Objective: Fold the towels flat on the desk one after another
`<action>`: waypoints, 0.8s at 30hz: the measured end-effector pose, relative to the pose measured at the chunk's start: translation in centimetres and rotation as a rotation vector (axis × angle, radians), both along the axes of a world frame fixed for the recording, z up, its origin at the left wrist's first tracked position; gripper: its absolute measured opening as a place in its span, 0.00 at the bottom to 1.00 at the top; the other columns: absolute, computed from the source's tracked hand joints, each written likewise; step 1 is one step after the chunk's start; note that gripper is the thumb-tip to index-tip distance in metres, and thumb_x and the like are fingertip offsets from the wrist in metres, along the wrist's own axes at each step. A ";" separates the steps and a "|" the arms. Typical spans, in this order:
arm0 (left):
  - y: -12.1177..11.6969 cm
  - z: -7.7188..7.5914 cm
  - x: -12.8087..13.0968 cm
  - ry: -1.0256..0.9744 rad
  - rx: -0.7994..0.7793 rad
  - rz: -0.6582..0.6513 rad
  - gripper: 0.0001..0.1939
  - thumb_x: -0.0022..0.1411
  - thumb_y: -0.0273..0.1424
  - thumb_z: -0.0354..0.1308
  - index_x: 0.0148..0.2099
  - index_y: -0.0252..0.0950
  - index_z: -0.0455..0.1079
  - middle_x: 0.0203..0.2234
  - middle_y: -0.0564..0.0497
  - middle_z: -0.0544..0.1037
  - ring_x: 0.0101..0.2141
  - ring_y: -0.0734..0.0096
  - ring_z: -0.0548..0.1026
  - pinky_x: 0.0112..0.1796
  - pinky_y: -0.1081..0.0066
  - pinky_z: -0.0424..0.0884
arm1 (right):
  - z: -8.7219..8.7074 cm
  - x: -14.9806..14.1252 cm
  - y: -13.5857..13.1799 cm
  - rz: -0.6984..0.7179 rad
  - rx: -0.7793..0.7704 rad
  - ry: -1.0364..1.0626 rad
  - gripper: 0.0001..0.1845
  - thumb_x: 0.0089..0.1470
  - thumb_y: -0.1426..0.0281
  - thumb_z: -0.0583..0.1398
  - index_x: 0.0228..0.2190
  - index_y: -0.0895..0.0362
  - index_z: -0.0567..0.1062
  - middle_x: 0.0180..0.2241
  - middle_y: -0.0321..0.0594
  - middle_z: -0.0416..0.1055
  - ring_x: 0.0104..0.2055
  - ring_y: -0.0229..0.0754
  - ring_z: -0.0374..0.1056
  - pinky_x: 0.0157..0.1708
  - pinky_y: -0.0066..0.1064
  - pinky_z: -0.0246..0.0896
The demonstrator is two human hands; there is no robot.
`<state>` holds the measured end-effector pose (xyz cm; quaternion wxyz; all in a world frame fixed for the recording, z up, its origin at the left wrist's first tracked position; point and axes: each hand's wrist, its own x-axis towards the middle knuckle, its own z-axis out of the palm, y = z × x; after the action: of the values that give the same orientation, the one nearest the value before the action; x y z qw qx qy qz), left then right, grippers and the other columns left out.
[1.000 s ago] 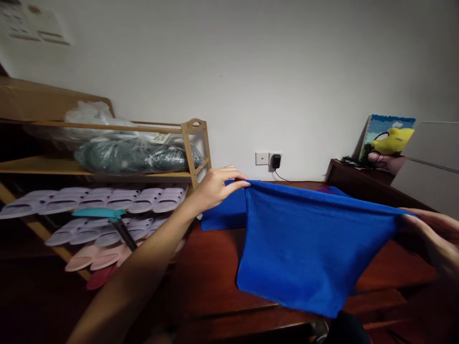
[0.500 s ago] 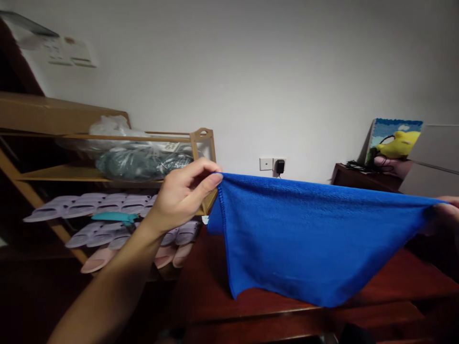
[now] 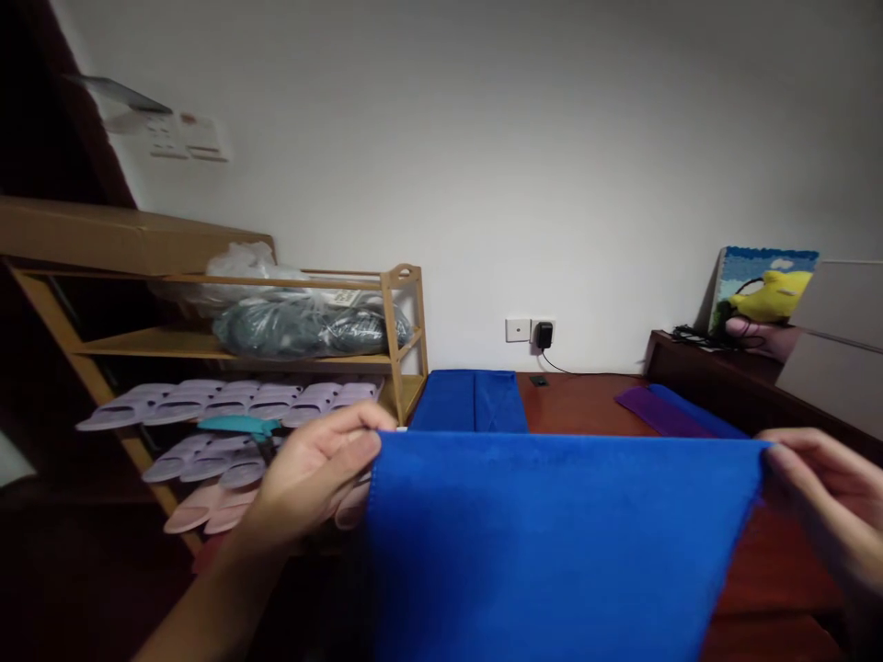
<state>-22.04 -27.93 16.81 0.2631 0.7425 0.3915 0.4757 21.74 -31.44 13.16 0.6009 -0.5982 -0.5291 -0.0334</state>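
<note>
A blue cloth (image 3: 552, 542) hangs stretched flat in front of me, its top edge level and taut. My left hand (image 3: 314, 473) pinches its top left corner. My right hand (image 3: 818, 483) pinches the top right corner at the frame's right side. The cloth's lower part runs out of view at the bottom. Behind it a folded blue cloth (image 3: 473, 402) lies on the dark red wooden table (image 3: 586, 400).
A wooden shoe rack (image 3: 404, 336) at the left holds rows of lilac and pink slippers (image 3: 235, 405) and a plastic-wrapped bundle (image 3: 310, 324). A purple cloth (image 3: 655, 412) lies at the table's right. A charger (image 3: 544, 335) sits in the wall socket. A picture (image 3: 762, 285) leans at far right.
Both hands have come down and toward me, pulling the blue cloth level and taut. The folded blue cloth behind it on the table now shows. The view has shifted right.
</note>
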 end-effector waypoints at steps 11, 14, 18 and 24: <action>4.2 -7.7 -0.5 0.067 -0.237 -0.001 0.16 0.62 0.45 0.49 0.31 0.37 0.63 0.15 0.57 0.67 0.21 0.73 0.67 0.26 0.75 0.61 | -7.6 -2.4 6.1 0.542 -0.363 0.252 0.21 0.50 0.51 0.59 0.29 0.58 0.71 0.14 0.29 0.57 0.15 0.30 0.51 0.14 0.23 0.46; 7.1 -9.4 -0.9 0.149 -0.223 0.015 0.17 0.62 0.45 0.48 0.31 0.37 0.63 0.16 0.58 0.66 0.20 0.74 0.65 0.26 0.75 0.60 | -9.5 -3.3 8.9 0.643 -0.452 0.314 0.22 0.51 0.50 0.57 0.26 0.57 0.68 0.11 0.29 0.59 0.12 0.30 0.52 0.14 0.23 0.47; 10.1 -11.8 -1.3 0.321 -0.200 0.052 0.18 0.60 0.44 0.49 0.28 0.36 0.64 0.20 0.57 0.66 0.23 0.74 0.63 0.27 0.75 0.57 | -12.5 -4.1 12.1 0.766 -0.598 0.446 0.25 0.47 0.48 0.59 0.20 0.57 0.65 0.13 0.35 0.67 0.13 0.33 0.61 0.14 0.23 0.51; 12.3 -14.7 -1.1 0.616 -0.188 0.171 0.16 0.62 0.41 0.46 0.28 0.36 0.65 0.20 0.57 0.66 0.26 0.72 0.66 0.27 0.75 0.57 | -16.5 -3.9 15.9 0.728 -0.729 0.491 0.22 0.45 0.51 0.61 0.21 0.58 0.66 0.20 0.41 0.72 0.17 0.35 0.67 0.14 0.23 0.55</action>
<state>-23.15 -15.67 2.12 0.1587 0.7885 0.5555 0.2109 17.89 -15.54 -3.32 0.4337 -0.5363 -0.5232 0.5005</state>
